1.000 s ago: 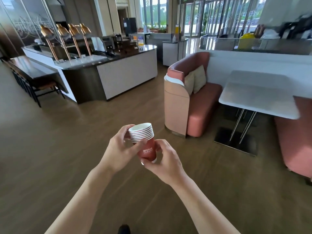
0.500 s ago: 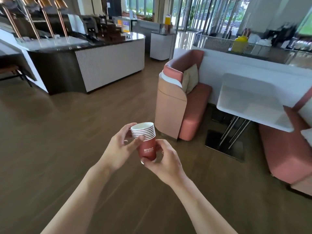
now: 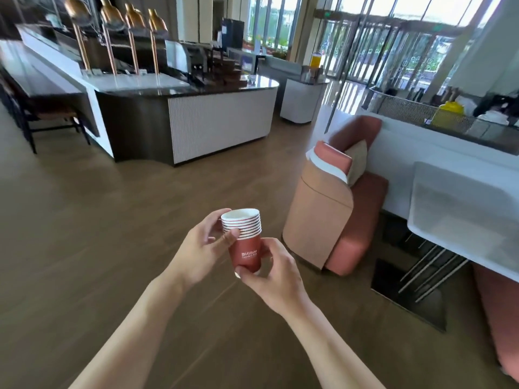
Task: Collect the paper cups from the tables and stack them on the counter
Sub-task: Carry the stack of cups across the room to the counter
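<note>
Holding a nested stack of red paper cups with white rims point(image 3: 243, 242) upright over the wooden floor point(image 3: 84, 234), both hands grip it: the left hand point(image 3: 200, 249) pinches the banded rims near the top, the right hand point(image 3: 271, 272) curls round the base. The stack's long axis stands close to vertical. The dark-topped, white-fronted serving surface point(image 3: 219, 119) lies well ahead and slightly left, so the carry probably runs forward, with the left hand on the nearer side.
</note>
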